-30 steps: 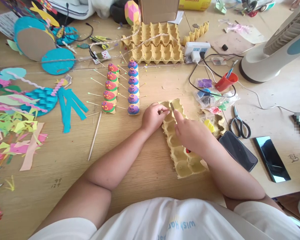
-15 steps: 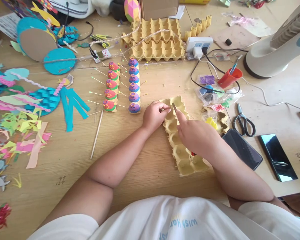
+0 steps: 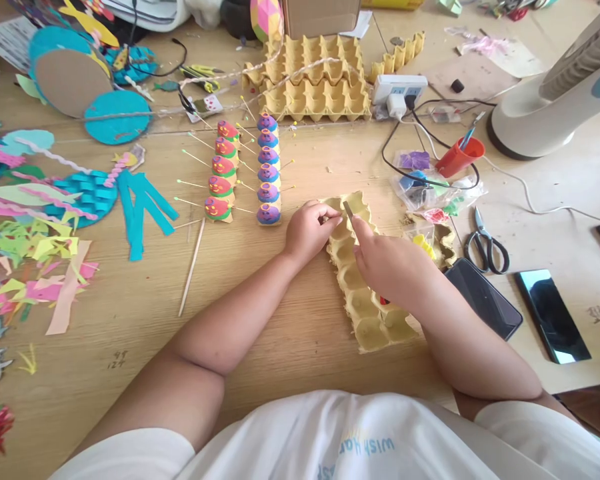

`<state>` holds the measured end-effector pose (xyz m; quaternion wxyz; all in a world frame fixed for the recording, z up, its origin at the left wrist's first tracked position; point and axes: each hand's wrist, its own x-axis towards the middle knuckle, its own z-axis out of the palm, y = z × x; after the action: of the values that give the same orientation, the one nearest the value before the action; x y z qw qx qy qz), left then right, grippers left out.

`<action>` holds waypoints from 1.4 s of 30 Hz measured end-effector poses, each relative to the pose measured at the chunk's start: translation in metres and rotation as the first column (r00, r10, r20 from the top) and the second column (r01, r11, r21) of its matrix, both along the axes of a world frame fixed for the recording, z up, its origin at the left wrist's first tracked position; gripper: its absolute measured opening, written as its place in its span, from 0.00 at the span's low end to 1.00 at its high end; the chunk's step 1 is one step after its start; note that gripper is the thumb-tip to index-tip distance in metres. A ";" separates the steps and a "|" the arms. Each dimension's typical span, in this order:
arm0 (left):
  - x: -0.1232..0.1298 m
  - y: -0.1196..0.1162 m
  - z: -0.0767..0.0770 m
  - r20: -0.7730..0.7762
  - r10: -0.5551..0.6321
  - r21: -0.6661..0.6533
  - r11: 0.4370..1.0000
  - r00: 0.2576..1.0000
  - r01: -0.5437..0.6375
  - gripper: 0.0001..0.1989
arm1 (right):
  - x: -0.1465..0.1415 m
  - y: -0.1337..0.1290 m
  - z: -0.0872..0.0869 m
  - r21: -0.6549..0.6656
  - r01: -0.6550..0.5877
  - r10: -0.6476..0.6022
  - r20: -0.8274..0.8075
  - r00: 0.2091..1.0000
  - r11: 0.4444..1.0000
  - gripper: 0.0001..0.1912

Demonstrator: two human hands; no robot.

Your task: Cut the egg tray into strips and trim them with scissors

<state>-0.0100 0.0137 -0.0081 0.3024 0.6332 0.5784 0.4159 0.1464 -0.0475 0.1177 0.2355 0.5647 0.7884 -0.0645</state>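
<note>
A yellow egg carton piece [image 3: 356, 280] lies open side up before me, its cups in two rows. My left hand [image 3: 311, 233] pinches the carton's far left edge between thumb and fingers. My right hand [image 3: 393, 267] is wrapped round a knife [image 3: 349, 211], index finger stretched along it; its blade points at the far end of the carton. A bit of its red handle shows below the palm. Left of my hands stand a row of red-and-green painted cups [image 3: 223, 167] and a row of purple-and-blue ones [image 3: 268, 173], with pin-like sticks.
Scissors [image 3: 485, 248] and two phones [image 3: 553, 317] lie at the right, near a red cup [image 3: 460, 157] and a white fan [image 3: 540, 100]. A power strip [image 3: 399, 88] and egg trays [image 3: 315, 77] stand behind. Paper scraps [image 3: 45, 267] and blue paper crafts [image 3: 117, 117] cover the left.
The view has shifted slightly. Both hands keep nearly the same place on the carton, with the right hand tilted a little differently around the knife.
</note>
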 end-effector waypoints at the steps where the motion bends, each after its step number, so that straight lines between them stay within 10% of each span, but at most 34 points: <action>1: 0.000 0.000 0.000 0.004 -0.002 0.006 1.000 1.000 0.002 0.03 | 0.000 -0.001 0.000 0.000 -0.006 0.006 0.006 1.000 1.000 0.34; 42: 0.001 0.000 0.001 -0.015 0.002 0.003 1.000 1.000 -0.002 0.02 | -0.002 0.000 0.003 -0.044 0.009 -0.009 -0.012 1.000 0.999 0.34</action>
<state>-0.0095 0.0134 -0.0073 0.2969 0.6359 0.5808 0.4124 0.1439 -0.0470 0.1205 0.2428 0.5627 0.7855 -0.0861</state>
